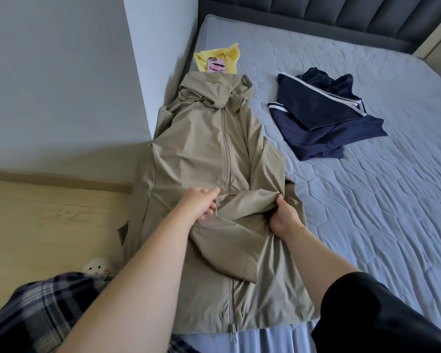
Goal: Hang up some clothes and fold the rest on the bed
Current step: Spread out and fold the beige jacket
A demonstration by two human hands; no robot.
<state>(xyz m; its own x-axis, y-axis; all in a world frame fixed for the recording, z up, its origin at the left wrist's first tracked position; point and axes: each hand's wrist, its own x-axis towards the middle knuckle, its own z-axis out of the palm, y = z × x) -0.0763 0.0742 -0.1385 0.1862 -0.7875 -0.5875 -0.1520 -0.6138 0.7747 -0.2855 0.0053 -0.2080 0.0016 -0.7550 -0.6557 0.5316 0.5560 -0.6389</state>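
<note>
**A:** Where does it stand?

**B:** I have the khaki hooded jacket (214,154) lying zip-up along the left side of the bed (367,200), with its hem at the near edge. My right hand (285,217) grips the fold of the sleeve laid across the front. My left hand (201,202) lies on that sleeve by the zip. I can't tell whether it is pinching or only pressing.

**A:** And the risk?

**B:** The cloth looks slick, so an uneven release could let the sleeve slide open. Fabric overhanging the bed's left edge may drag it. Further up, the navy striped garment (323,118) lies well apart. The hood, though, touches the yellow cloth (229,56) carrying a pink phone (217,65), and a tug could shift it.
</note>
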